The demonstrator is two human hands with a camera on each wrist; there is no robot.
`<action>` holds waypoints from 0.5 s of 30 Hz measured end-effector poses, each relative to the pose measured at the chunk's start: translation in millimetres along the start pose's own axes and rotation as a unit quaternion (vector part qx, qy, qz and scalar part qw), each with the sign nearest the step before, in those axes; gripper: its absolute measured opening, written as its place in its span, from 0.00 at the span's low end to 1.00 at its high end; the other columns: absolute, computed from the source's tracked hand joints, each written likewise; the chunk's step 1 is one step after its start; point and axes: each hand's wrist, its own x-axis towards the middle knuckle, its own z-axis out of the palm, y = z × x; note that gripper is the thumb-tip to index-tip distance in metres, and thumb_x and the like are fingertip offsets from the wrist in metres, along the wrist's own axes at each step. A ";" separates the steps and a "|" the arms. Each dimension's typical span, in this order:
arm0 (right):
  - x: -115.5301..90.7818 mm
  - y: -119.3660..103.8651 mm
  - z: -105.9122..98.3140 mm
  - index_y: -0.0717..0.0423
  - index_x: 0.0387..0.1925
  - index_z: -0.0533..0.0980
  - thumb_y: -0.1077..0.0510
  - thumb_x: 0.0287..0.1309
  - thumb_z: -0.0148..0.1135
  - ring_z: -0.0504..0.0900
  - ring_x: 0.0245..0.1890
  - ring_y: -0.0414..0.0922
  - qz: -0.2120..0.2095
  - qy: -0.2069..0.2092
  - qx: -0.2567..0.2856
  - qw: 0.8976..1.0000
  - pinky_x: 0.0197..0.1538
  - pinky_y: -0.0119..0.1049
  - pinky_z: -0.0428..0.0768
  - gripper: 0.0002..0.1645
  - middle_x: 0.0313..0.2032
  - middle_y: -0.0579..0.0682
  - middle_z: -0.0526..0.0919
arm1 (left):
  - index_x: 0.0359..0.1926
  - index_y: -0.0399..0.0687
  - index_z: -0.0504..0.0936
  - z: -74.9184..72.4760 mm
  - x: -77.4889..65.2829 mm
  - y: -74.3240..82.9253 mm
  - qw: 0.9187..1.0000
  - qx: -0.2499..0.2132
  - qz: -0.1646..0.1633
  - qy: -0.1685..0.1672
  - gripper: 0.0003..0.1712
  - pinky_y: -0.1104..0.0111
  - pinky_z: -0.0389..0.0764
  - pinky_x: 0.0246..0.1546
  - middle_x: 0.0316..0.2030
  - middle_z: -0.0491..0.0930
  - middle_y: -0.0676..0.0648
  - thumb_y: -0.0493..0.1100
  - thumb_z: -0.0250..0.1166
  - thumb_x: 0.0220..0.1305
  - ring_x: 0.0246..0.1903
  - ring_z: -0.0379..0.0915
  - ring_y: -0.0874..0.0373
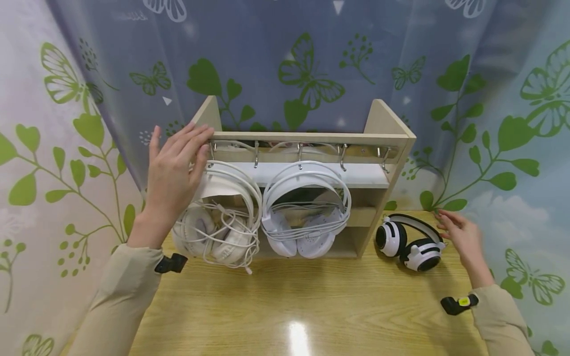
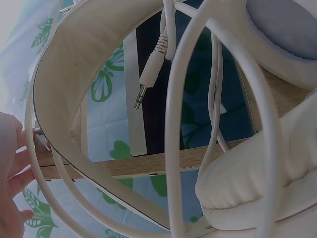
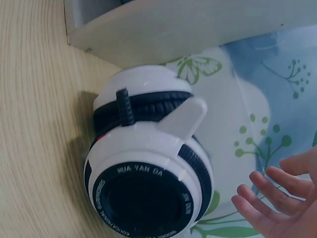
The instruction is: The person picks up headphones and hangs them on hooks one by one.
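Note:
My left hand (image 1: 174, 165) rests on the upper left corner of a wooden shelf rack (image 1: 385, 123), its fingers lying straight along the top edge. Just below it, white headphones (image 1: 232, 249) wrapped in their own cable hang from the rack's hooks. In the left wrist view, a cable plug (image 2: 152, 69) dangles inside their headband. A second white pair of headphones (image 1: 318, 240) hangs at the middle. On the table at right lie black-and-white headphones (image 1: 425, 256). Beside them my right hand (image 1: 465, 240) is held with loosely bent fingers, apart from them in the right wrist view (image 3: 282, 198).
The rack carries a row of metal hooks (image 1: 343, 157) under its top rail, with a white shelf board (image 1: 367, 182) behind. It stands on a wood-grain table (image 1: 356, 306). Butterfly-and-leaf patterned curtains (image 1: 267, 59) close in the back and both sides.

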 end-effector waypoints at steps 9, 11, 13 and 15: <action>11.4 18.3 -1.6 0.77 0.70 0.62 0.52 0.79 0.45 0.77 0.32 0.17 0.026 -0.013 0.004 1.000 0.36 0.20 0.81 0.33 0.34 0.15 0.73 | 0.64 0.48 0.81 1.5 0.3 -0.5 1.000 -0.002 0.004 0.005 0.19 0.48 0.41 0.77 0.62 0.80 0.47 0.44 0.54 0.79 0.66 0.72 0.48; 12.3 20.8 -1.5 0.76 0.70 0.61 0.52 0.79 0.45 0.77 0.32 0.17 0.031 -0.013 0.009 0.999 0.36 0.21 0.82 0.34 0.34 0.14 0.72 | 0.64 0.48 0.81 1.5 0.5 -0.8 1.000 -0.002 0.005 0.008 0.19 0.48 0.41 0.77 0.62 0.81 0.47 0.44 0.54 0.79 0.66 0.72 0.48; 12.9 23.3 -1.3 0.76 0.71 0.61 0.52 0.79 0.44 0.76 0.32 0.17 0.038 -0.013 0.011 0.999 0.37 0.21 0.82 0.34 0.33 0.14 0.72 | 0.63 0.48 0.81 1.6 0.7 -0.9 1.000 -0.004 0.006 0.009 0.19 0.48 0.42 0.77 0.61 0.81 0.47 0.44 0.54 0.78 0.66 0.72 0.48; 13.5 26.5 -1.3 0.76 0.71 0.61 0.52 0.79 0.44 0.76 0.32 0.17 0.044 -0.012 0.008 0.999 0.37 0.21 0.82 0.34 0.32 0.14 0.71 | 0.63 0.48 0.81 1.6 0.8 -1.1 1.000 -0.005 0.006 0.009 0.19 0.48 0.41 0.77 0.61 0.81 0.47 0.44 0.54 0.78 0.66 0.72 0.48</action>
